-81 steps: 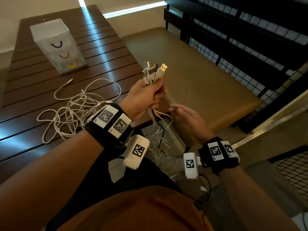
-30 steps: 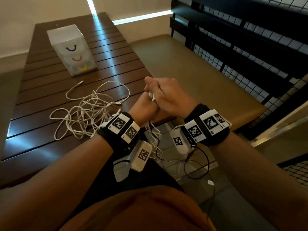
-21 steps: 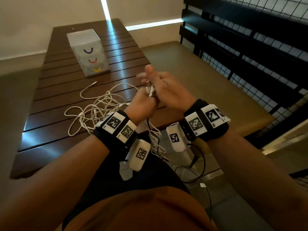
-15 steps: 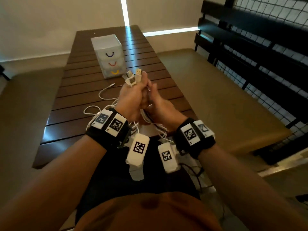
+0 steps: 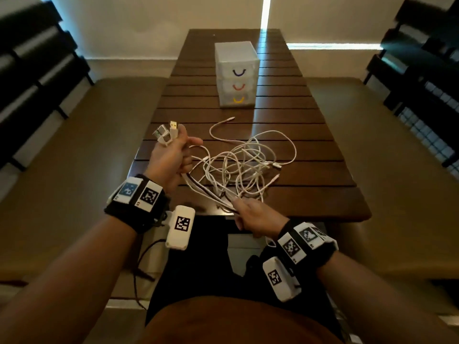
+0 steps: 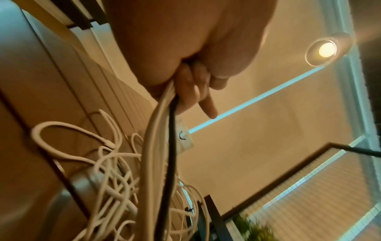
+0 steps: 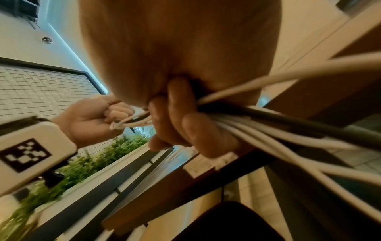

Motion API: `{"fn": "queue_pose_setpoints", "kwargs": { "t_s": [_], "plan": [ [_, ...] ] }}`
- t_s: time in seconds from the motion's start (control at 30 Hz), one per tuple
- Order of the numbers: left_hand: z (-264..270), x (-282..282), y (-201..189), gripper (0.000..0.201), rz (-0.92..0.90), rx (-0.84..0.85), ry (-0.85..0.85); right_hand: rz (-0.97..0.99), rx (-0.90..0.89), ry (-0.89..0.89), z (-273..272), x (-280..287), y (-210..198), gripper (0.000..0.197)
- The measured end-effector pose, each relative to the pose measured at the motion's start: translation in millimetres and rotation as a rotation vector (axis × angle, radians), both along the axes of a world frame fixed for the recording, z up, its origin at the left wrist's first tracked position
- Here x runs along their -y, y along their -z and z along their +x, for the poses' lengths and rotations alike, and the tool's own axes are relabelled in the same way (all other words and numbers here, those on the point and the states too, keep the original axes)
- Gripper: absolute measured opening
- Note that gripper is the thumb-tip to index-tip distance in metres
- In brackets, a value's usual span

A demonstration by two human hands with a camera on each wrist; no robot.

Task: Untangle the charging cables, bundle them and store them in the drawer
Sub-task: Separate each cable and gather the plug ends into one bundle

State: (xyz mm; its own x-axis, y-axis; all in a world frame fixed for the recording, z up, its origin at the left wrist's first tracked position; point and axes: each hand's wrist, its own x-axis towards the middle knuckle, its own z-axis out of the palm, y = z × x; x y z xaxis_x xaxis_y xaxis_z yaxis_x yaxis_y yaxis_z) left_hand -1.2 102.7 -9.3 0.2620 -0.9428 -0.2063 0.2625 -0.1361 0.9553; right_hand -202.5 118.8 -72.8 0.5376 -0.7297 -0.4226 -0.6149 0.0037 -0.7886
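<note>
My left hand (image 5: pixel 171 157) grips a bunch of charging cables just below their USB plugs (image 5: pixel 166 132), which stick up out of the fist. The same strands (image 5: pixel 208 192), white with one black, run taut down to my right hand (image 5: pixel 253 217), which grips them at the table's near edge. In the right wrist view the fingers (image 7: pixel 177 117) curl round the strands (image 7: pixel 268 133). In the left wrist view the fingers (image 6: pixel 191 84) close on the cables (image 6: pixel 160 146). A loose white tangle (image 5: pixel 248 165) lies on the table. The small translucent drawer unit (image 5: pixel 236 75), all drawers closed, stands farther back.
The dark slatted wooden table (image 5: pixel 310 170) runs away from me. Tan cushioned benches (image 5: pixel 74 157) flank it on both sides. Black slatted frames (image 5: pixel 422 70) stand at the far right and far left. A loose cable end (image 5: pixel 229 119) lies near the drawer unit.
The view swung to face the table squarely. My right hand slid down the strands from beside the left fist to the table's near edge, drawing them taut. The left hand kept hold of the plug ends.
</note>
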Motion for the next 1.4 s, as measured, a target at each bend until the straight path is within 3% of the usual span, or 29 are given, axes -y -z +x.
{"fn": "queue_pose_setpoints", "kwargs": {
  "t_s": [0.1,0.17,0.27,0.47,0.6,0.67,0.73,0.8,0.93,1.03,1.1,1.27,1.33,1.4],
  "plan": [
    [13.5,-6.2,12.7,0.055,0.044,-0.026,-0.047,-0.039,0.001,-0.154,8.1,-2.3,-1.5,0.051],
    [20.0,-10.6,19.8,0.059,0.058,-0.063,-0.036,-0.266,-0.024,-0.195,6.2,0.6,2.7,0.040],
    [24.0,-18.3,33.7,0.064,0.074,-0.110,-0.032,-0.522,0.001,-0.091,-1.0,10.6,5.5,0.009],
    [16.0,-23.5,54.9,0.057,0.117,-0.163,-0.056,-0.723,-0.366,-0.284,-5.0,31.8,1.0,0.037],
    [8.4,-24.1,56.1,0.053,0.128,-0.150,-0.028,-0.759,-0.493,-0.325,-7.4,41.6,-5.9,0.023],
    [1.6,-24.9,54.8,0.046,0.125,-0.094,-0.024,-0.705,-0.320,-0.186,-9.9,45.4,-8.0,0.020],
    [-5.8,-24.6,55.5,0.029,0.085,-0.050,-0.022,-0.569,0.030,0.001,-8.5,48.3,-15.3,0.018],
    [-14.8,-24.0,55.5,0.014,-0.005,-0.058,0.030,-0.422,0.276,0.052,-2.3,49.5,-30.9,0.015],
    [-34.6,-14.7,50.1,0.008,-0.036,-0.136,0.110,-0.311,0.462,-0.032,11.8,54.0,-58.5,0.018],
    [-43.9,-6.6,50.1,0.019,0.010,-0.159,0.228,-0.268,0.613,0.078,13.5,65.1,-73.4,0.015],
    [-46.0,-4.9,49.0,0.012,-0.002,-0.065,0.276,-0.256,0.677,0.123,9.9,74.8,-80.4,0.015],
    [-43.9,0.0,38.5,0.018,-0.035,0.043,0.283,-0.290,0.849,0.218,-0.8,79.7,-75.0,0.016],
    [-41.5,5.1,37.3,0.015,-0.027,-0.008,0.224,-0.272,0.732,0.206,-1.5,74.7,-66.2,0.024],
    [-39.2,7.3,35.6,0.013,-0.004,-0.087,0.182,-0.246,0.438,0.056,0.0,68.2,-52.2,0.044]
  ]
}}
